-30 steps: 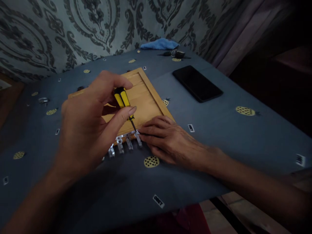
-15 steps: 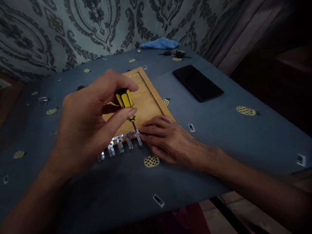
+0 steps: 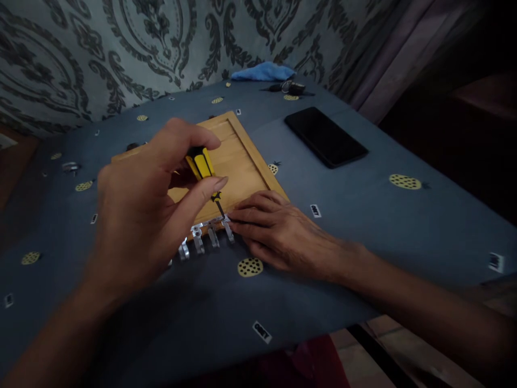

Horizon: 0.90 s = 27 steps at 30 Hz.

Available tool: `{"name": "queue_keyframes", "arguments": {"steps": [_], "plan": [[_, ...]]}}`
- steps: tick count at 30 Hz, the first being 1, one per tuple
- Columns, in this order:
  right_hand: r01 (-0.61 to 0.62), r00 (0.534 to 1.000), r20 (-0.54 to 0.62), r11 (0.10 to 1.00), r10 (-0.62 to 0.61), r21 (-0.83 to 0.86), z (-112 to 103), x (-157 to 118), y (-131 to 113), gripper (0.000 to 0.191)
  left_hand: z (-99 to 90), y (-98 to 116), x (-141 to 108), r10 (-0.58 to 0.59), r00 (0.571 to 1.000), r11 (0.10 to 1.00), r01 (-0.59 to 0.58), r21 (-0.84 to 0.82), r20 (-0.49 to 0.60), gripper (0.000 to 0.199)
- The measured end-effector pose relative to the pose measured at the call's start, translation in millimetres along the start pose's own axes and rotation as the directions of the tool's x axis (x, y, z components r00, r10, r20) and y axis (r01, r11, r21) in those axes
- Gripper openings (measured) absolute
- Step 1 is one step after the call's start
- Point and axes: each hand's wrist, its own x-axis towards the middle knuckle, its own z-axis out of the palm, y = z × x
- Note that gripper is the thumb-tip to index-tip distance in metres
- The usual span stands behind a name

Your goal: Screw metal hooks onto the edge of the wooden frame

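My left hand [image 3: 149, 199] is closed round the yellow and black handle of a screwdriver [image 3: 203, 163], which leans with its shaft pointing down. The tip meets the right end of a metal hook strip [image 3: 212, 233] along the near edge of a framed wooden board [image 3: 226, 161]. Several silver hooks stick out from this edge toward me; my left hand hides those farther left. My right hand [image 3: 278, 231] is closed over the near right corner of the board, its fingertips beside the screwdriver tip. Its thumb is out of sight.
A black phone [image 3: 326, 136] lies right of the board. Farther back are a bunch of keys [image 3: 291, 87] and a blue cloth [image 3: 263, 71] by the patterned wall covering. A small metal piece [image 3: 71, 167] lies at the left on the pineapple-print tablecloth [image 3: 323, 291].
The screwdriver handle has tipped slightly to the left and my left fingers have shifted with it. The tip stays at the strip's right end, and my right hand holds its place.
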Motion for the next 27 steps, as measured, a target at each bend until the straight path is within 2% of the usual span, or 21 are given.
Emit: {"name": "queue_keyframes", "arguments": {"steps": [3, 7, 9, 19, 27], "plan": [[0.003, 1.0, 0.004, 1.0, -0.003, 0.002, 0.3, -0.2, 0.5, 0.034, -0.6, 0.1, 0.0, -0.004, 1.0, 1.0, 0.003, -0.023, -0.008, 0.031], [0.007, 1.0, -0.005, 1.0, -0.007, 0.005, 1.0, -0.9, 1.4, 0.034, -1.8, 0.9, 0.3, -0.029, 0.998, 0.997, 0.034, -0.076, 0.063, 0.027], [0.005, 1.0, -0.005, 1.0, -0.005, 0.003, 1.4, -1.1, 1.5, 0.033, -2.4, 0.9, 1.0, -0.015, 0.998, 0.996, 0.02, -0.09, 0.059, 0.028], [0.013, 1.0, -0.014, 1.0, -0.013, -0.003, 1.6, -1.3, 1.6, 0.032, -4.1, -2.8, 1.3, 0.013, 0.995, 0.994, -0.001, -0.108, 0.102, 0.034], [0.011, 1.0, -0.01, 1.0, -0.011, 0.003, 2.8, -1.2, 2.2, 0.033, -7.5, -1.2, 3.0, 0.035, 0.985, 0.997, -0.024, -0.067, 0.17, 0.028]]}}
